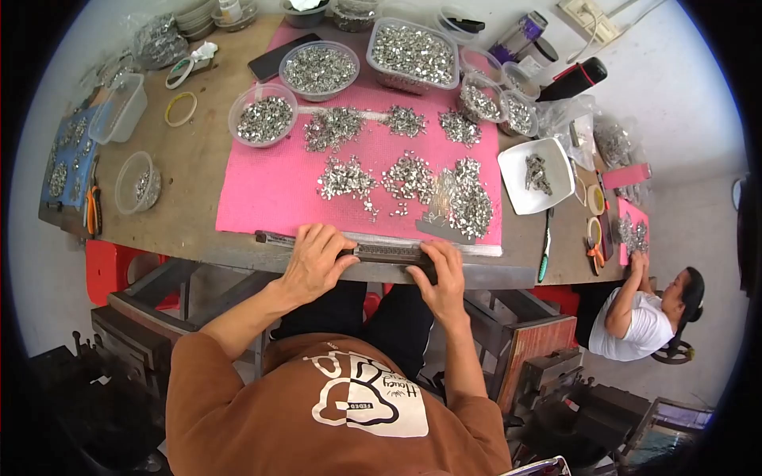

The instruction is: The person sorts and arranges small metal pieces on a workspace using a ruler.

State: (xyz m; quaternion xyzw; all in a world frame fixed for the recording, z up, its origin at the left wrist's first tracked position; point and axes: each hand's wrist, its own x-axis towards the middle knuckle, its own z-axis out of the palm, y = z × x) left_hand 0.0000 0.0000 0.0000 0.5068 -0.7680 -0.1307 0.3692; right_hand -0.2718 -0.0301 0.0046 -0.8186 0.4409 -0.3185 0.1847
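Observation:
A long dark metal bar (389,253) with a row of small slots or parts along its top lies at the front edge of the table. My left hand (316,258) grips it left of the middle, fingers over the top and thumb on the near side. My right hand (441,278) grips its right end the same way. Just beyond, on a pink mat (270,186), are several loose heaps of small silvery metal pieces (409,176). A flat grey plate (446,231) lies beside the right-hand heap (471,202).
Behind the heaps stand a round tub (263,117) and a square tub (413,52) of metal pieces. A white dish (517,178) and a green-handled tool (545,250) lie right; orange-handled pliers (94,208) lie left. A co-worker (635,313) sits at the far right.

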